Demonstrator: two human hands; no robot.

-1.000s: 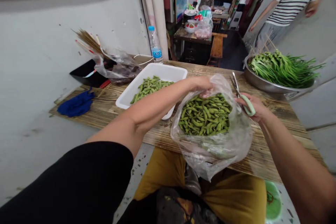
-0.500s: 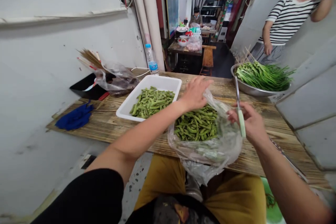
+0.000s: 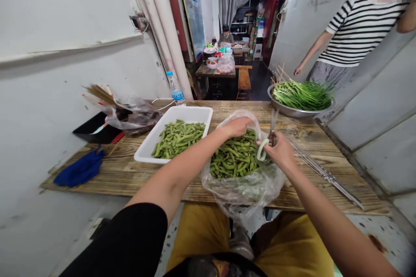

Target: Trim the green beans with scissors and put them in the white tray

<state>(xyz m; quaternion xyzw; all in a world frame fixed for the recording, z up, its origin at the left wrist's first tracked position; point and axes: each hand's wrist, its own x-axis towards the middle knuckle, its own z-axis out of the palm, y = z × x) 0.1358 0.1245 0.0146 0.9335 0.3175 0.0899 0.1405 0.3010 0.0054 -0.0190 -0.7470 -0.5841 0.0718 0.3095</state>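
A clear plastic bag (image 3: 245,190) lies open on the table in front of me, full of green soybean pods (image 3: 232,158). My left hand (image 3: 238,127) is at the far side of the bag's mouth, just above the pods. Its fingers are curled together, and what they hold, if anything, is hidden. In my right hand (image 3: 280,150) is a pair of scissors (image 3: 262,149) with pale green handles, blades pointing up and away, slightly blurred. That hand is at the bag's right edge. Left of the bag, a white tray (image 3: 140,154) holds more pods (image 3: 178,137).
A metal bowl (image 3: 300,113) of green chives on skewers stands at the back right. Metal skewers (image 3: 328,175) lie at right. Leftward are a blue cloth (image 3: 79,168), a black box (image 3: 94,127) and a water bottle (image 3: 176,90). A person in a striped shirt (image 3: 360,30) stands beyond the bowl.
My left hand has lowered to the bag's far side and its fingers have curled. The scissors have turned in my right hand, which has moved closer to the bag. The view has shifted.
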